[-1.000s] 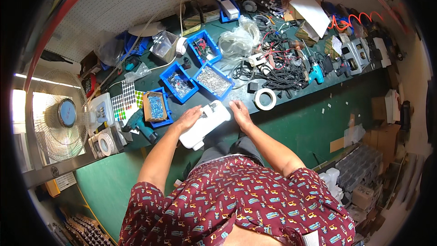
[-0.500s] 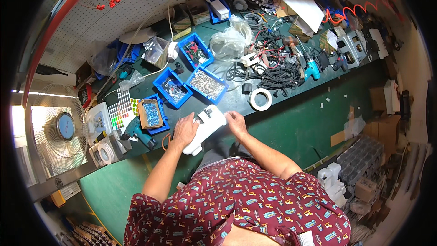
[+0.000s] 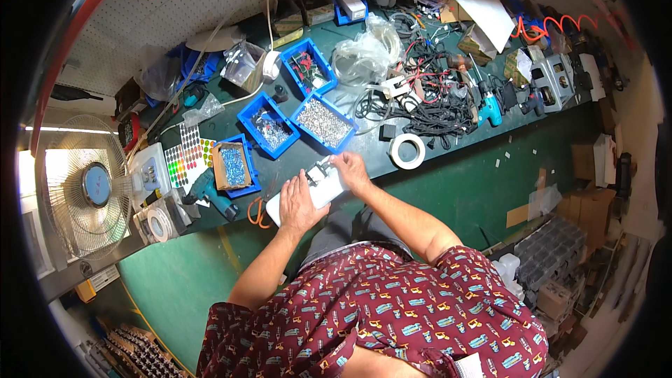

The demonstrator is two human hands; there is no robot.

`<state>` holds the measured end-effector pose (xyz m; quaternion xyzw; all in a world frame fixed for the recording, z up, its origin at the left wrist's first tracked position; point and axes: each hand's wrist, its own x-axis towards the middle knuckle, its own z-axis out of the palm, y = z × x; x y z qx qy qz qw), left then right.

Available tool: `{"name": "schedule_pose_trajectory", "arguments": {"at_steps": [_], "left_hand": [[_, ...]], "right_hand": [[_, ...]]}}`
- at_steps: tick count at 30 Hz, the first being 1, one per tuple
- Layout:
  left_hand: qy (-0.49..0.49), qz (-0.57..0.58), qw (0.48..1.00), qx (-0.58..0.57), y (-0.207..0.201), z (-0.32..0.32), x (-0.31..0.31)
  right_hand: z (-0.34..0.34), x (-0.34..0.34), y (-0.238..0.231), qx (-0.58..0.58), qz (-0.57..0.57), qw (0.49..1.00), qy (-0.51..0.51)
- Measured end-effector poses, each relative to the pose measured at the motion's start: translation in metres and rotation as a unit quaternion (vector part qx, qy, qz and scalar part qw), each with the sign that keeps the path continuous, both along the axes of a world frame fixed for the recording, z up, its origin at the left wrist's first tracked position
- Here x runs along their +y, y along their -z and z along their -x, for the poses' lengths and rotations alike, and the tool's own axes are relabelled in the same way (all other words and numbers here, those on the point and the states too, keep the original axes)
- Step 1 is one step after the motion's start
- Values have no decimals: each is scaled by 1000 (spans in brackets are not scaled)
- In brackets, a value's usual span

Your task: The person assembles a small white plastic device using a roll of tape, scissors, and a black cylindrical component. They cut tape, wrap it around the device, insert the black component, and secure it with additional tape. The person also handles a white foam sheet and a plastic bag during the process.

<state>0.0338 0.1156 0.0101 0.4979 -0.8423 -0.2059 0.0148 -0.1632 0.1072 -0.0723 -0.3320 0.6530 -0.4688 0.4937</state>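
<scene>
A long white plastic housing (image 3: 336, 189) with rounded ends lies at the bench's front edge, before my body. Near its far end sits a small black and metallic fitting (image 3: 319, 171). My left hand (image 3: 299, 204) lies over the near part of the housing, its fingers along the top and its thumb at the right side, holding it. My right hand (image 3: 351, 170) is at the far end beside the fitting, thumb and fingers pinched together; whatever is between them is too small or hidden. Orange-handled scissors (image 3: 257, 213) lie left of the housing.
Blue bins of small parts (image 3: 326, 123) stand just beyond my hands, with a carton of blue pieces (image 3: 232, 166) at left. A teal power drill (image 3: 215, 196) lies left. To the right are a white tape roll (image 3: 407, 151) and tangled black cables (image 3: 437, 120).
My left hand has shifted right and lies farther across the housing. My right hand has moved from the housing's right corner to the fitting at its far end. The housing has turned slightly.
</scene>
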Motion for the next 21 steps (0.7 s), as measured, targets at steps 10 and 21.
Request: {"name": "schedule_pose_trajectory", "arguments": {"at_steps": [10, 21], "left_hand": [[-25, 53, 998, 23, -14, 6, 11], [6, 26, 998, 53, -29, -12, 2]], "right_hand": [[48, 58, -6, 34, -77, 995, 55], [114, 149, -60, -146, -207, 957, 138]]}}
